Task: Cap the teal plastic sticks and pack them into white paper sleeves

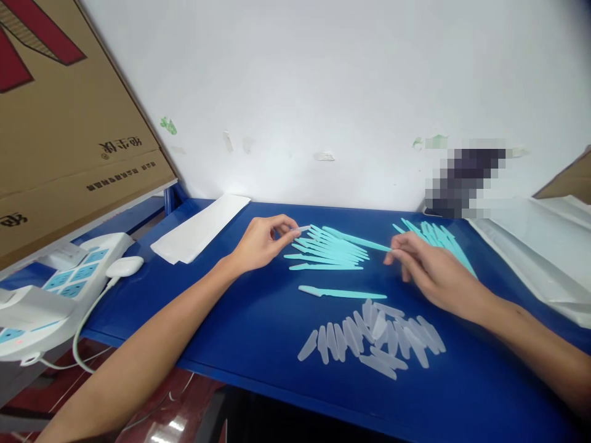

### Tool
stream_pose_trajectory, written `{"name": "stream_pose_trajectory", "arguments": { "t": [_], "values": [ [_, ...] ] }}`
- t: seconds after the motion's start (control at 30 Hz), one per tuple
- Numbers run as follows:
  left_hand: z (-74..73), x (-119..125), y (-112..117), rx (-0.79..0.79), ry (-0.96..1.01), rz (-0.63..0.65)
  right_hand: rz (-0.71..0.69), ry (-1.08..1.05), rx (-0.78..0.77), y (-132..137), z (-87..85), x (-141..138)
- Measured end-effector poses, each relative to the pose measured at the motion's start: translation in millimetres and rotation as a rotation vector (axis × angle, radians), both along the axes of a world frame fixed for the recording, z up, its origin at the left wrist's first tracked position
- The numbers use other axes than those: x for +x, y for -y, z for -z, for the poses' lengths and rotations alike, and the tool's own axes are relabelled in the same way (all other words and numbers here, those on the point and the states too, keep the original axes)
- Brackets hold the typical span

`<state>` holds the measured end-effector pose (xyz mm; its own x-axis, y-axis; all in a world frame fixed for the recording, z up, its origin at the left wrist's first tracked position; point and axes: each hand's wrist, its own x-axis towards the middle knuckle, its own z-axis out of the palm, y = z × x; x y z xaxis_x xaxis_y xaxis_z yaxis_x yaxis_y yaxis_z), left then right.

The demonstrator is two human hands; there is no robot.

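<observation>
My left hand (264, 241) pinches a small clear plastic cap (301, 229) at its fingertips, just left of a fanned row of teal plastic sticks (329, 251). My right hand (427, 269) pinches the end of one teal stick (355, 239) that reaches left over that row. A single teal stick (342, 293) lies alone in front of both hands. Nearer to me lies a heap of several translucent caps (373, 337). Behind my right hand sits a second bunch of teal sticks (436, 239).
All lies on a blue table (240, 320) against a white wall. A white folded sheet (199, 229) lies at the back left. A power strip with a white plug (69, 277) sits left, under a cardboard box (64, 123). Clear plastic bags (540, 246) lie at right.
</observation>
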<state>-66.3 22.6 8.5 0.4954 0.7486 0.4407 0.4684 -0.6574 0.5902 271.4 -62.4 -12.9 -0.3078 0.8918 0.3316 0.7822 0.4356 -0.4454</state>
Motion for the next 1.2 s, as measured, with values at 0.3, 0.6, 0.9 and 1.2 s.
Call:
{"name": "stream_pose_trajectory", "arguments": {
  "t": [0.3,0.6,0.9,1.2],
  "values": [
    [7.9,6.0,1.7,-0.138,0.01,0.038,0.08,-0.041,0.075,1.9,-4.2,-2.3],
    [12.8,14.5,3.8,-0.149,0.165,0.007,0.153,-0.09,0.234,7.9,-3.2,-7.8],
    [11.4,19.5,-1.1,-0.606,0.678,0.073,0.012,-0.051,0.226,13.6,2.9,-11.1],
    [12.3,23.5,4.3,-0.652,0.59,0.091,-0.012,-0.055,0.139,14.6,0.9,-14.2]
  ]
}}
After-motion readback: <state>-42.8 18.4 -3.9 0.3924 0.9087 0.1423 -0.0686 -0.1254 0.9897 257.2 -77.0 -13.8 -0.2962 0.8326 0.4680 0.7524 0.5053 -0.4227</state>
